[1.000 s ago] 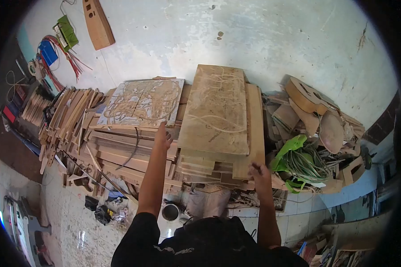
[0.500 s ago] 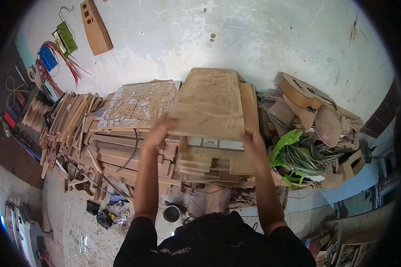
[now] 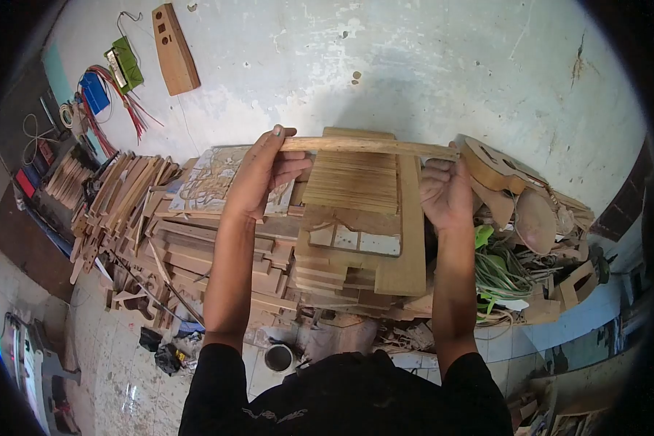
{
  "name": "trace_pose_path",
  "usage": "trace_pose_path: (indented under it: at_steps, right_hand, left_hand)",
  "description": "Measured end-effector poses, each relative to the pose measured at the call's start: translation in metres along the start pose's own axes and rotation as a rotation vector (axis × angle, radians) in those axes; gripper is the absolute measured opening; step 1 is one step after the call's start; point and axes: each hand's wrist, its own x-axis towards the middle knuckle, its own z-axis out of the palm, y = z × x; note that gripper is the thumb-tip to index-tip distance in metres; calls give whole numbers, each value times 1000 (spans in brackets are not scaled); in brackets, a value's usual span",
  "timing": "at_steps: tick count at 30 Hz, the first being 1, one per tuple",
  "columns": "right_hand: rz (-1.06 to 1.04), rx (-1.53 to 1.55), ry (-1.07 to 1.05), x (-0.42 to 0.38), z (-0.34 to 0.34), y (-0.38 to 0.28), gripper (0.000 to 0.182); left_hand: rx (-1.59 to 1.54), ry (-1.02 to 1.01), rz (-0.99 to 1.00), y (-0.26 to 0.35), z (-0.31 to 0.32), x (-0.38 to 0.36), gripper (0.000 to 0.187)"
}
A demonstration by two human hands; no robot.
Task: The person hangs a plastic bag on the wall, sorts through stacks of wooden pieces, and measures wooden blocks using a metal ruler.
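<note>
A flat wooden board [image 3: 367,146] is raised edge-on in front of me, its long narrow edge showing. At its left end my left hand [image 3: 269,168] grips it, thumb on top and fingers beneath. My right hand [image 3: 445,185] closes on the right end, near the guitar body. Below the board lies a stack of boards [image 3: 403,261], with a striped wooden piece [image 3: 350,180] and a panel with white rectangles [image 3: 370,243] on top.
Wood strips [image 3: 218,247] and a carved patterned panel [image 3: 209,178] lie to the left. At the right are a guitar body [image 3: 490,168] and green cable [image 3: 503,276]. A round container [image 3: 278,357] stands on the floor. The wall [image 3: 429,65] rises behind.
Both hands have risen with the board, which has turned from showing its broad face to showing its edge. The striped piece and more of the white-rectangle panel are now uncovered.
</note>
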Motion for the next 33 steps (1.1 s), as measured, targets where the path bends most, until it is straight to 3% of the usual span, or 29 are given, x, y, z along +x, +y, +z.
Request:
trace_pose_path:
  at_steps: [2,4,6,8,10,11,14,18,21,22,24,25,27,28,29,30,32,33]
  right_hand:
    - [25,-77,-52,-9,-10,5,20]
    - [-9,-279,173,-27,-17,21,34]
    - [252,-265,128,-50,-63,28,40]
    - [255,-328,193,-67,-107,57,45]
    - [437,-265,300,-88,-114,79,46]
    - [430,-237,327,-99,-126,92,45]
    - [400,-303,407,-130,-176,148,43]
    - [426,-483,405,-142,-176,161,43]
    - [398,-721,402,-138,-121,146,44]
    - [427,-716,381,-141,-116,146,44]
    - [267,-767,218,-139,-107,146,43]
    - [258,-841,189,-141,-88,145,45]
    - [259,-981,54,-151,-78,152,44]
    - [247,-1122,-58,-159,-72,153,42]
    - [287,-1165,-219,-162,-43,149,54]
    - [308,-1164,-241,-167,-42,158,54]
    - [40,-1296,-515,-176,-45,182,71]
    - [63,-1276,-551,-180,-46,192,71]
  left_hand:
    - [-75,7,-5,-8,0,-4,59]
    - [-239,40,-36,-28,-6,-15,55]
    - [-354,82,-91,-68,-17,-41,49]
    - [-456,165,-135,-107,-18,-83,45]
    - [-373,240,-186,-147,-15,-120,67]
    - [-299,234,-312,-175,-26,-135,73]
    - [-424,351,-406,-210,-33,-177,75]
    - [-533,390,-417,-226,-60,-205,75]
    - [-527,107,-486,-245,-79,-221,77]
    - [-523,142,-479,-256,-79,-228,77]
    - [-291,58,-690,-274,-67,-227,81]
    - [-285,87,-677,-289,-70,-225,81]
    - [-703,-26,-590,-316,-66,-220,83]
    - [-711,-7,-583,-319,-55,-217,83]
    - [-722,11,-614,-320,-44,-209,81]
    - [-732,34,-638,-322,-32,-204,81]
    - [-745,105,-598,-341,-12,-200,80]
    - [-750,136,-575,-344,-7,-202,80]
